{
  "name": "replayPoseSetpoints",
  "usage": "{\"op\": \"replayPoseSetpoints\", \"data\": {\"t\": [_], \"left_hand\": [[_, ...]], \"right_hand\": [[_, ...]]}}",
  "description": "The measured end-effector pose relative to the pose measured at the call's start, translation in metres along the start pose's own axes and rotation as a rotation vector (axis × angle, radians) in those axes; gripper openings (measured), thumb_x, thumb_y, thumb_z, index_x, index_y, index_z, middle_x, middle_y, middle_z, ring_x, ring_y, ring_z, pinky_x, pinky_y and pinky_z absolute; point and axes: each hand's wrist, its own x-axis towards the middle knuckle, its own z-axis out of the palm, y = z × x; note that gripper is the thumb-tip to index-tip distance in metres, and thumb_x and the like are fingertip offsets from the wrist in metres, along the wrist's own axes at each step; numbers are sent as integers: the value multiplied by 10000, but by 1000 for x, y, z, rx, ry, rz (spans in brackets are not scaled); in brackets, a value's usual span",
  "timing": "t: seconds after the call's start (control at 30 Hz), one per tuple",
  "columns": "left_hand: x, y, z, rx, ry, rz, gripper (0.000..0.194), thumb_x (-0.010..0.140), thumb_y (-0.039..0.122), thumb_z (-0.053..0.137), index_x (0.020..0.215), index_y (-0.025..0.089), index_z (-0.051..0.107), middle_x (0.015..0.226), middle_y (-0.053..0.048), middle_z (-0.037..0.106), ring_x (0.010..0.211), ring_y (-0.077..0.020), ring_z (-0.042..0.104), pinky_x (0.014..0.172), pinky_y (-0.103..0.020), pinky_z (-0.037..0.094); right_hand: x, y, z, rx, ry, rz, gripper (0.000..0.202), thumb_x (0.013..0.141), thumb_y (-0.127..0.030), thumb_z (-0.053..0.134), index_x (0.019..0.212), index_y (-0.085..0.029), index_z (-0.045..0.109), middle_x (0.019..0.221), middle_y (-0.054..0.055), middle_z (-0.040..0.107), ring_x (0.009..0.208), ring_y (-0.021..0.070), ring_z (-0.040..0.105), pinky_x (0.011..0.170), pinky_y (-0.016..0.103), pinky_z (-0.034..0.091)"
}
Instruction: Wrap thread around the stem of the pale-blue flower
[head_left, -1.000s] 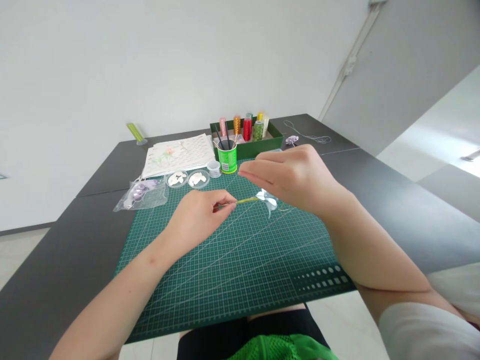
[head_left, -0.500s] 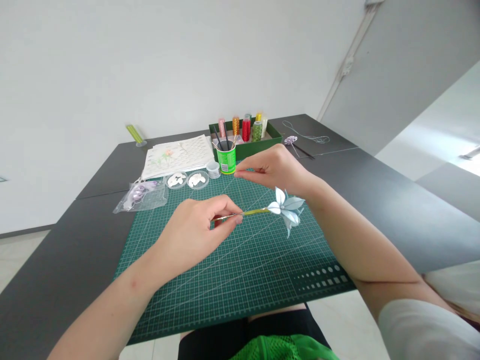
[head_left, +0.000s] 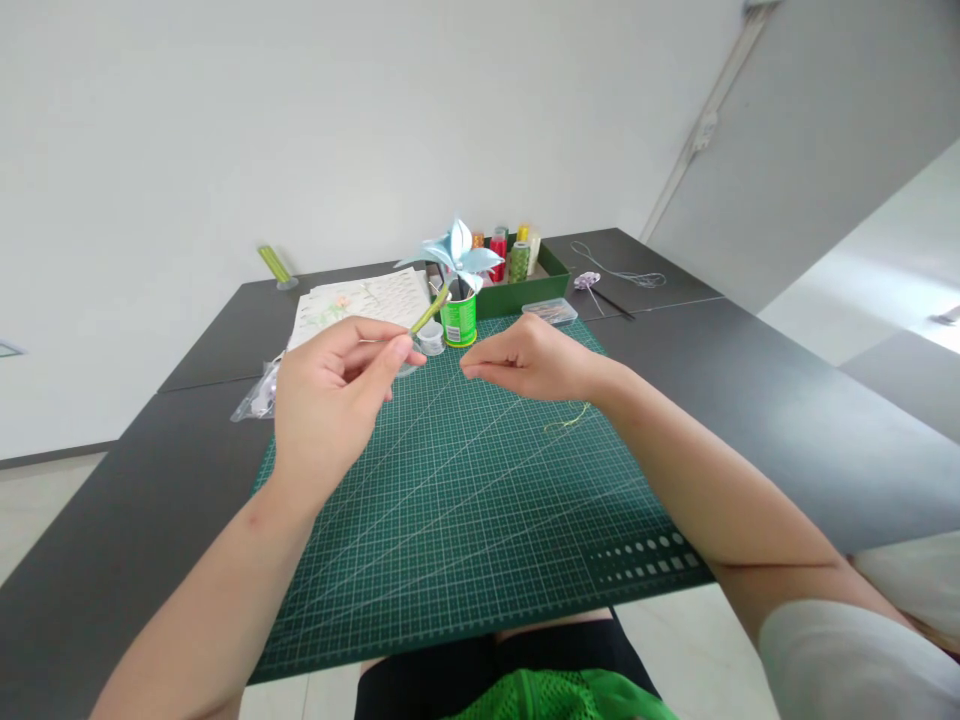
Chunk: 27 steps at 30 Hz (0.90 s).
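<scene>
My left hand [head_left: 337, 385] pinches the green-wrapped stem of a pale blue artificial flower [head_left: 459, 255] between thumb and fingertips. The flower is raised, its pointed petals spread in front of the green can [head_left: 459, 320] and the thread box. To the right, my right hand [head_left: 529, 360] is closed in a pinch above the cutting mat [head_left: 450, 520]. Whatever lies between its fingertips is too fine to see. A loose yellow-green thread [head_left: 568, 420] shows below the right wrist.
A dark green box [head_left: 525, 298] with several thread spools stands at the back, a clear case [head_left: 551, 312] before it. Paper sheets [head_left: 322, 305] and a plastic bag [head_left: 259, 395] lie left. A purple flower [head_left: 586, 282] and a coil of cord [head_left: 630, 277] lie at back right.
My left hand has turned upward, swinging the flower from pointing right at mid-mat to standing up before the can. My right hand has moved slightly lower, still pinched.
</scene>
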Motion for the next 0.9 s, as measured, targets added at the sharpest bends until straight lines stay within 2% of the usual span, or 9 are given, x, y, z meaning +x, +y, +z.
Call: {"op": "replayPoseSetpoints", "data": {"t": [0.17,0.4,0.53,0.63,0.73,0.9], "left_hand": [[5,-6,-1,16,7,-55,187,923,394,693,943,221,760,793,-12,795,513,-105,586,505,-234,495],[8,-14,2,61,4,-63,210,922,386,668,980,201,747,833,-37,806,464,-92,551,414,-217,400],[10,-17,3,98,-32,-72,159,905,323,667,959,202,756,826,-34,808,541,-120,634,485,-226,461],[9,-19,6,131,-93,-64,123,887,290,678,920,214,769,821,-25,808,696,-169,726,592,-249,522],[5,-20,12,171,-179,-42,127,884,305,679,918,233,778,842,-13,811,773,-198,751,640,-271,534],[-8,-15,25,295,-357,91,163,923,305,621,897,254,774,753,20,781,587,-161,663,556,-274,435]], "right_hand": [[-1,-13,-1,-6,-6,-4,322,1010,-208,485,731,-150,634,597,-19,516,553,96,369,590,251,278],[-4,-28,-8,-117,-43,-18,342,1032,-219,438,738,-162,601,588,-26,441,537,97,331,576,281,216],[-8,-39,-15,-176,-28,-22,375,1045,-239,404,749,-163,622,582,-16,447,536,99,316,572,291,210],[-11,-46,-20,-232,-11,-39,399,1063,-263,380,777,-169,642,576,-19,444,536,101,302,565,290,215],[-15,-52,-24,-290,7,-51,410,1079,-289,359,822,-176,659,596,-17,464,541,101,323,556,286,229],[-20,-57,-33,-381,28,-11,399,1071,-282,369,835,-184,675,601,-14,479,542,105,303,550,291,234]]}}
